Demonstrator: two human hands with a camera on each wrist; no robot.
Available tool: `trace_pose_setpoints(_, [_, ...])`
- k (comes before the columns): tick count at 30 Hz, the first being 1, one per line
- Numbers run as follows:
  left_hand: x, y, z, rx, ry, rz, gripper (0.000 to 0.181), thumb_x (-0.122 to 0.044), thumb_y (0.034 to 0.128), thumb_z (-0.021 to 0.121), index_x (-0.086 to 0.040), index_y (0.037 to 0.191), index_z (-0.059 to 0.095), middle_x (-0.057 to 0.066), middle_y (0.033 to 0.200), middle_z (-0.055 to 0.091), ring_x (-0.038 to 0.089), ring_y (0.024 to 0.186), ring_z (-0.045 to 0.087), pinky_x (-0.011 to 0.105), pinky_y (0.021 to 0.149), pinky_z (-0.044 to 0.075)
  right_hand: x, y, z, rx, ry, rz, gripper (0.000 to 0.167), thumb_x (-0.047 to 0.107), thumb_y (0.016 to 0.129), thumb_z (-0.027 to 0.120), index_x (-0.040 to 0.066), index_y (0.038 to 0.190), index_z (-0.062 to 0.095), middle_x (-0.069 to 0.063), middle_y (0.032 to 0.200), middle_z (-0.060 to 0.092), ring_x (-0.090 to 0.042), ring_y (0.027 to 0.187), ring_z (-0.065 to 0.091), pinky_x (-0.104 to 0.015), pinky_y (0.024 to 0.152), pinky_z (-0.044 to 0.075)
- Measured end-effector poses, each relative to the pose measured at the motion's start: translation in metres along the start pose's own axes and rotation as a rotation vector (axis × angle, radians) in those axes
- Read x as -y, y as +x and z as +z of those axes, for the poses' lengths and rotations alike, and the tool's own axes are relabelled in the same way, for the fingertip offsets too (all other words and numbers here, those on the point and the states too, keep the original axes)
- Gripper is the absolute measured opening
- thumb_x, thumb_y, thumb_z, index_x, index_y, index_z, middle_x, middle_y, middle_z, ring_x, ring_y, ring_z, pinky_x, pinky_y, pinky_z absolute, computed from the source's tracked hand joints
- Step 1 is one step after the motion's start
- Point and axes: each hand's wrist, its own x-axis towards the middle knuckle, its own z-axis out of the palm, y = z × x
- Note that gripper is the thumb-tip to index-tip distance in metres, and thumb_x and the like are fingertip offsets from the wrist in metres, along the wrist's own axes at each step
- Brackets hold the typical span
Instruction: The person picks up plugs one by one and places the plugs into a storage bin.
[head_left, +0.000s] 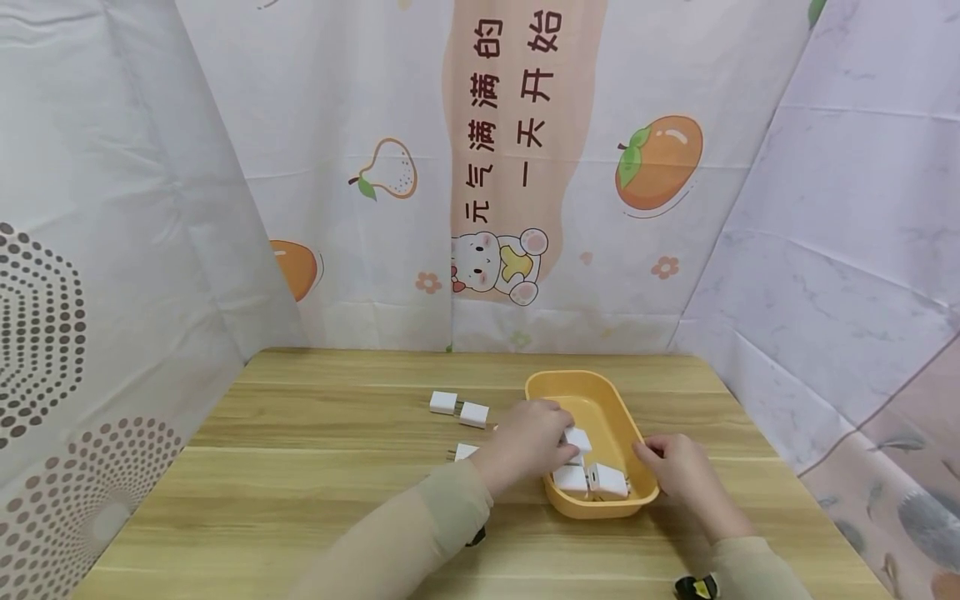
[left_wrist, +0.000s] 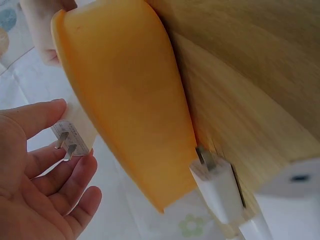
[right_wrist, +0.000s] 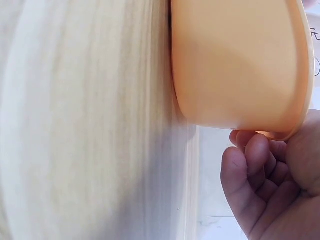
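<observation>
In the left wrist view my left hand point(left_wrist: 47, 175) pinches a white charger plug point(left_wrist: 82, 130) between thumb and fingers, its two metal prongs toward the camera. That hand point(head_left: 528, 442) reaches over the left rim of a yellow plastic bin point(head_left: 551, 504) in the head view. Several white charger plugs lie in the bin's near end, one of them a charger plug point(head_left: 609, 481) with its port showing. My right hand point(head_left: 682, 471) pinches the bin's right rim; in the right wrist view its fingers point(right_wrist: 245, 192) curl at the bin's edge point(right_wrist: 240, 122).
On the wood-grain table point(head_left: 300, 483), left of the bin, lie a white charger plug point(head_left: 443, 402), a second charger plug point(head_left: 473, 414) and a third charger plug point(head_left: 465, 452), partly hidden by the left arm. Printed curtains point(head_left: 375, 250) hang behind and on both sides.
</observation>
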Motion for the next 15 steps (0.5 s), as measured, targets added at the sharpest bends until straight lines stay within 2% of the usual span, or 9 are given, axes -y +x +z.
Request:
trace_pose_setpoints(7, [-0.013,0.011,0.008,-0.01,-0.015,0.049,0.021,-0.041,0.0913,0.074,-0.021,0.089,0.071,-0.011,0.082,0.059,0.005,0.075,0.054,0.021,0.069,0.046,-0.001,0.0,0.001,-0.006,0.006,0.001,0.026,0.024,0.099,0.066,0.002,0.101,0.078,-0.005,0.078,0.069,-0.015,0.065,0.059,-0.029,0.054,0.051])
trace_pose_setpoints(15, [-0.022,0.017,0.015,0.032,-0.019,0.041,0.023,-0.036,0.0889,0.075,-0.022,0.078,0.062,-0.01,0.077,0.053,0.005,0.07,0.049,0.022,0.061,0.043,-0.002,0.0,0.001,-0.007,-0.005,-0.029,0.024,0.024,0.099,0.065,0.004,0.098,0.078,-0.004,0.076,0.067,-0.015,0.064,0.057,-0.03,0.053,0.048])
